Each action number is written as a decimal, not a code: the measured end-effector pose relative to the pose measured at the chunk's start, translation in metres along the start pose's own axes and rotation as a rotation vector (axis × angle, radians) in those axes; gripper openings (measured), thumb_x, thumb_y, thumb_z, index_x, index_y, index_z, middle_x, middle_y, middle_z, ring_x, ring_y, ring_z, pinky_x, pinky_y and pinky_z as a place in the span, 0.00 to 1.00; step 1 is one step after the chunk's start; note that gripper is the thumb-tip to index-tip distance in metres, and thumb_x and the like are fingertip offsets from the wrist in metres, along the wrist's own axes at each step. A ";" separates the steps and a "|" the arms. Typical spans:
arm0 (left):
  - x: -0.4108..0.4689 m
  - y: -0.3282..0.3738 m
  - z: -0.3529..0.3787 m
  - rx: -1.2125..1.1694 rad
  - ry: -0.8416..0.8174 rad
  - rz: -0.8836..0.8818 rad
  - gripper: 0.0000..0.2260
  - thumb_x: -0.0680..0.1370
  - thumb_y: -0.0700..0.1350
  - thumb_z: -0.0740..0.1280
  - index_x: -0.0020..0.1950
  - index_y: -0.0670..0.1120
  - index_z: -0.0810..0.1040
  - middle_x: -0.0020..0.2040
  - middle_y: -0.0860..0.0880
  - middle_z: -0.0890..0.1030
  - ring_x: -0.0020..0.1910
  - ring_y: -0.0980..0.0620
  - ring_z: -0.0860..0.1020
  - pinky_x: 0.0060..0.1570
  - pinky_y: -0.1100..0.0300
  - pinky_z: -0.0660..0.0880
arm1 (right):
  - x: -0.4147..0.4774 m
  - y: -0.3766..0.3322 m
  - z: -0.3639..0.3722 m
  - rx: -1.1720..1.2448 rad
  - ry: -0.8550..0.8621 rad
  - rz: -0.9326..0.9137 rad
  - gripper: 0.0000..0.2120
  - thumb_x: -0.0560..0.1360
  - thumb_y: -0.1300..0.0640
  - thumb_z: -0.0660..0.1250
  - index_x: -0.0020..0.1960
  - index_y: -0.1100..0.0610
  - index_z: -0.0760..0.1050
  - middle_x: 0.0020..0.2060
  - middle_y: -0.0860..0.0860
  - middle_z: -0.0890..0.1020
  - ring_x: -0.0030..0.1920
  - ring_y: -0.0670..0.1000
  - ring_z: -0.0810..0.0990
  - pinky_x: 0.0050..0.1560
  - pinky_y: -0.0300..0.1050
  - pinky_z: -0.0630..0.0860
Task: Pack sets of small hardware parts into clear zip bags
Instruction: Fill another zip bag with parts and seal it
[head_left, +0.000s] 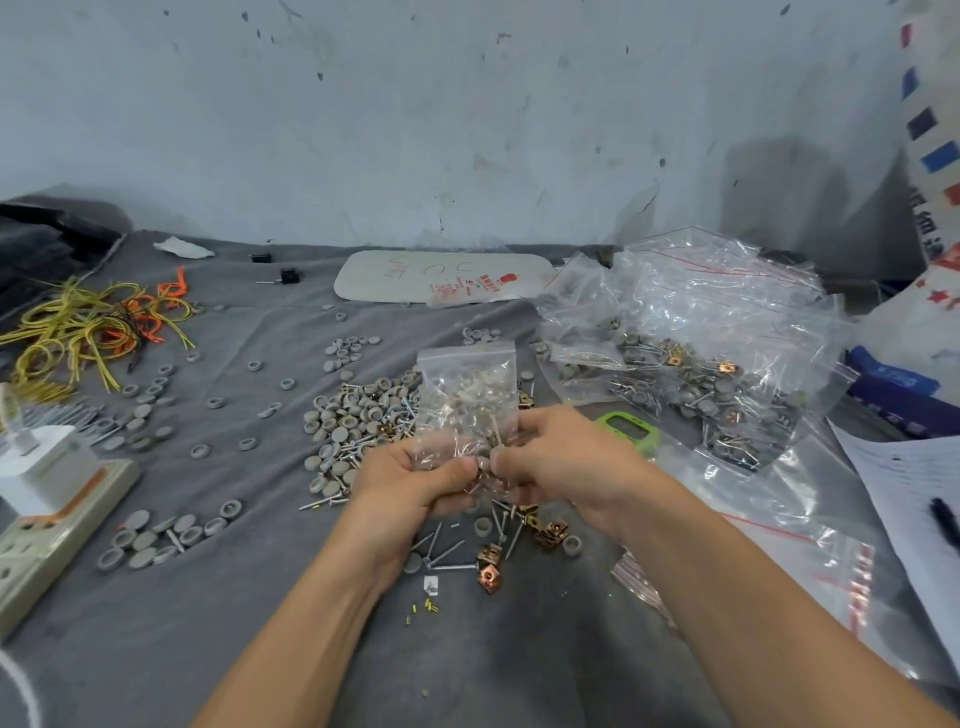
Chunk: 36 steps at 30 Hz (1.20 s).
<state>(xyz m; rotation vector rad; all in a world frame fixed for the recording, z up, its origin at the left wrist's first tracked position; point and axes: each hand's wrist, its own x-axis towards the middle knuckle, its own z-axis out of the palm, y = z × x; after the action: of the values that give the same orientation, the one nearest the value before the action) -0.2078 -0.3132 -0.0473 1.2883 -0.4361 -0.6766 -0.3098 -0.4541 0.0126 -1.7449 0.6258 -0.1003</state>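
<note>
A clear zip bag (467, 389) with a red seal strip stands upright above the table's middle, with screws and grey caps inside it. My left hand (410, 478) grips its lower left part, thumb on the plastic. My right hand (561, 462) pinches the lower right part, fingertips close to the left thumb. Under the hands lie loose screws (441, 553), copper-coloured clip nuts (491, 571) and a grey cap (573, 545). A heap of grey round caps (348, 415) mixed with screws sits just left of the bag.
A pile of filled zip bags (701, 364) lies at the right, with a green timer (628, 431) in front. Empty bags (810, 561) and a sheet of paper with a pen (945, 519) are at the right edge. Yellow and orange wires (93, 327) and a power strip (47, 525) are at the left.
</note>
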 end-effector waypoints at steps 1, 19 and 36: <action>0.000 -0.001 0.000 0.004 0.012 0.014 0.19 0.67 0.37 0.76 0.57 0.36 0.84 0.51 0.35 0.86 0.45 0.38 0.86 0.44 0.50 0.85 | 0.000 0.002 0.000 -0.021 0.016 -0.019 0.06 0.76 0.67 0.73 0.52 0.63 0.82 0.39 0.56 0.84 0.34 0.49 0.81 0.41 0.45 0.84; -0.008 -0.002 0.000 0.033 -0.026 0.100 0.20 0.70 0.30 0.75 0.62 0.35 0.82 0.50 0.34 0.86 0.44 0.39 0.84 0.47 0.47 0.83 | -0.002 0.004 -0.011 0.026 -0.105 -0.035 0.05 0.75 0.69 0.73 0.44 0.60 0.81 0.35 0.56 0.85 0.33 0.50 0.82 0.37 0.40 0.77; -0.006 0.000 -0.002 -0.190 -0.030 0.034 0.26 0.65 0.27 0.73 0.62 0.41 0.82 0.43 0.41 0.86 0.37 0.46 0.86 0.36 0.57 0.83 | 0.006 0.008 0.003 0.228 -0.079 0.066 0.06 0.74 0.73 0.67 0.48 0.68 0.82 0.37 0.55 0.82 0.30 0.45 0.79 0.38 0.40 0.78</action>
<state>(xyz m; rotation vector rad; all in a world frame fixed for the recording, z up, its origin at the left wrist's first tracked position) -0.2110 -0.3077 -0.0472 1.0899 -0.4076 -0.6926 -0.3066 -0.4549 0.0032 -1.4999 0.5897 -0.0541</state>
